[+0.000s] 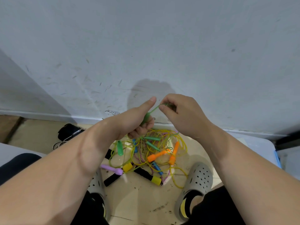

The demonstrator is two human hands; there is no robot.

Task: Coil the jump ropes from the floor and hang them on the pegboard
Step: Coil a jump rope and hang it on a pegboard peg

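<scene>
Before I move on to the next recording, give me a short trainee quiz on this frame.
1. True or false: the left hand grips an orange handle.
2. What does the right hand pinch? A) the green cord B) a purple handle C) a shoe
3. Fill in: the tangled pile of jump ropes lies between the grey clogs on the ____.

Key
1. False: it grips the green handle.
2. A
3. floor
</scene>
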